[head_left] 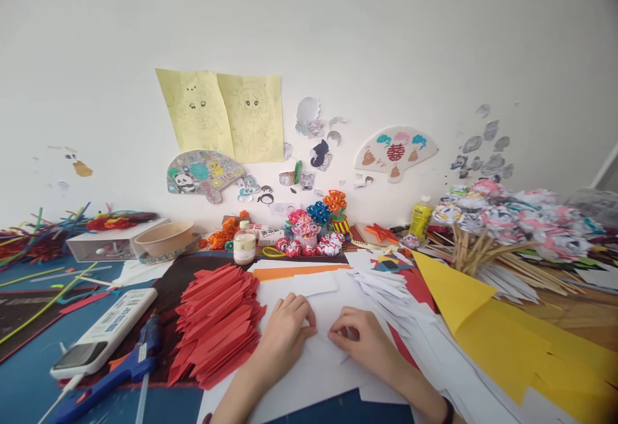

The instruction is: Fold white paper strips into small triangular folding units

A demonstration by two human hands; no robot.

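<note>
Over the large white paper sheets (284,382), my left hand (290,327) and my right hand (362,340) face each other with a small gap between the fingertips. Both pinch thumb against forefinger on what looks like a small piece of white paper (322,345); its outline blends into the sheets beneath. Left of my left hand lies a thick pile of folded red paper strips (217,324). Folded white paper strips (386,292) are heaped beyond my right hand. A white paper piece (313,284) lies flat ahead of my left hand.
A blue glue gun (132,366) and a white power strip (103,331) lie at left. Yellow paper (521,334) covers the right side. Behind stand a small glue bottle (244,244), a yellow bottle (421,218), pipe-cleaner flowers (305,224) and paper flowers on sticks (502,218).
</note>
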